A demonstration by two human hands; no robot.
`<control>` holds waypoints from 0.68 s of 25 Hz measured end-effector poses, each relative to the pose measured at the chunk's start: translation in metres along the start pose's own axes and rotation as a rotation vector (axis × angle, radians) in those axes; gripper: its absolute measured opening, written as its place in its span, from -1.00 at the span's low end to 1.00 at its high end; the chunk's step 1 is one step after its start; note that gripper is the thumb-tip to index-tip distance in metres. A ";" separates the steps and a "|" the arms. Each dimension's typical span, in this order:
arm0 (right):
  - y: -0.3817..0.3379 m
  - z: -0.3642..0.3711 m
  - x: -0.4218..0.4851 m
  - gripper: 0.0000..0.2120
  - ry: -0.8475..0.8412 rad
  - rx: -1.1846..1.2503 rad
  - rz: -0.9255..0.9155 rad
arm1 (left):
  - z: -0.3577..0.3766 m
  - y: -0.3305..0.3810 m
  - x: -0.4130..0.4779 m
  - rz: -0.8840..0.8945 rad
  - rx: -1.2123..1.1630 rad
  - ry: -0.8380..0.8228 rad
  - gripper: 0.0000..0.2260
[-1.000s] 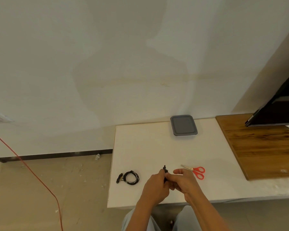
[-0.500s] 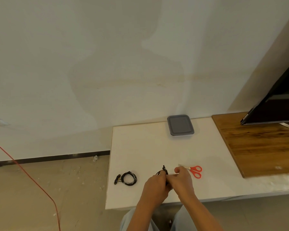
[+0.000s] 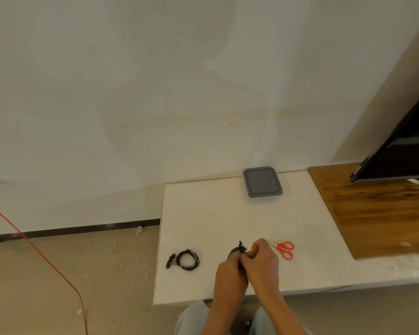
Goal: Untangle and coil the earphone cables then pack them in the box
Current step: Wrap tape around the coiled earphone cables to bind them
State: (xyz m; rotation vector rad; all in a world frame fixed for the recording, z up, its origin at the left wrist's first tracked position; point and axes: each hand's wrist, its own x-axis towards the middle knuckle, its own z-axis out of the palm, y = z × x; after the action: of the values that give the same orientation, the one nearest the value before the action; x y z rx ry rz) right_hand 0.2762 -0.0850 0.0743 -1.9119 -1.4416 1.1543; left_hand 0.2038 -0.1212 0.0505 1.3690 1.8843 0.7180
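A white desk [image 3: 215, 213] is seen against a pale wall, with a brown wooden panel [image 3: 377, 213] lying along its right side. The corner of a dark flat screen [image 3: 402, 153] is seen above that panel at the right edge. A red cord [image 3: 46, 257] is trailed across the floor to the left of the desk.

At the far edge of the desk, close to the wall, a grey box [image 3: 262, 182] with rounded corners is placed. Its grey lid is shut, so what is inside cannot be seen.

Near the front edge of the desk the two hands are held together. The left hand [image 3: 230, 274] and the right hand [image 3: 261, 262] are both curled, knuckles touching, and a black earphone cable [image 3: 235, 252] is gripped between them. Only a small loop and a short dark end of this cable are shown above the fingers; the rest is hidden in the grip.

A second earphone set [image 3: 188, 259], black and thin, is laid on the desk to the left of the hands, apart from them. It is wound into a neat round coil, with its dark ends lying just beside the coil's left side.

Red-handled scissors [image 3: 284, 249] are laid just to the right of the right hand, their blades partly covered by it.
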 end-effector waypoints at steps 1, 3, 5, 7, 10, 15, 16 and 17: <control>-0.001 -0.004 0.002 -0.85 -0.033 0.063 0.032 | 0.000 -0.001 0.000 -0.028 -0.055 0.010 -0.83; -0.003 -0.012 0.008 -0.90 -0.176 0.191 0.127 | -0.001 -0.007 0.001 -0.095 -0.199 0.027 -0.80; -0.004 -0.018 0.012 -0.88 -0.318 0.224 0.167 | -0.003 -0.011 0.001 -0.164 -0.377 0.033 -0.77; 0.003 -0.020 0.018 -0.86 -0.255 0.040 -0.024 | -0.006 -0.013 0.001 -0.238 -0.568 0.047 -0.78; 0.018 -0.018 0.029 -0.66 -0.183 -0.208 -0.349 | -0.011 -0.019 0.001 -0.340 -0.828 0.065 -0.79; 0.037 0.005 0.045 -0.64 -0.135 -0.338 -0.530 | -0.009 -0.033 0.006 -0.453 -0.932 0.058 -0.76; 0.037 0.006 0.048 -0.68 -0.135 -0.335 -0.568 | -0.009 -0.035 0.006 -0.467 -0.932 0.064 -0.75; 0.036 0.005 0.051 -0.69 -0.183 -0.316 -0.590 | -0.009 -0.036 0.007 -0.484 -0.926 0.073 -0.75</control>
State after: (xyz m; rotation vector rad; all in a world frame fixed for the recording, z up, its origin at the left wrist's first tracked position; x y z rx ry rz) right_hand 0.2957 -0.0499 0.0261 -1.4150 -2.2014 0.8661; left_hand 0.1747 -0.1251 0.0264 0.2972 1.5016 1.1710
